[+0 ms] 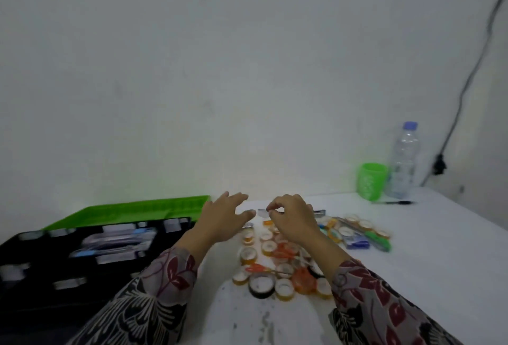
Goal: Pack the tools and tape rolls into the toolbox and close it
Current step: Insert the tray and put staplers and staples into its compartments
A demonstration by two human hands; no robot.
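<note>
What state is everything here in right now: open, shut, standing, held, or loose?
Toolbox: open, green lid laid back, some slots filled.
Tape rolls: loose in a pile on the table.
Black roll: lying flat.
Bottle: upright, capped.
Cup: upright.
Pen: lying flat.
Left hand: open, empty.
Right hand: fingers pinching a small clear piece.

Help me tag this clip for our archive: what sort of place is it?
Probably a plain room at home or in a small workshop: a bare pale wall, a white table holding a clear plastic water bottle and green plastic cup, and a black cable running down the wall.
</note>
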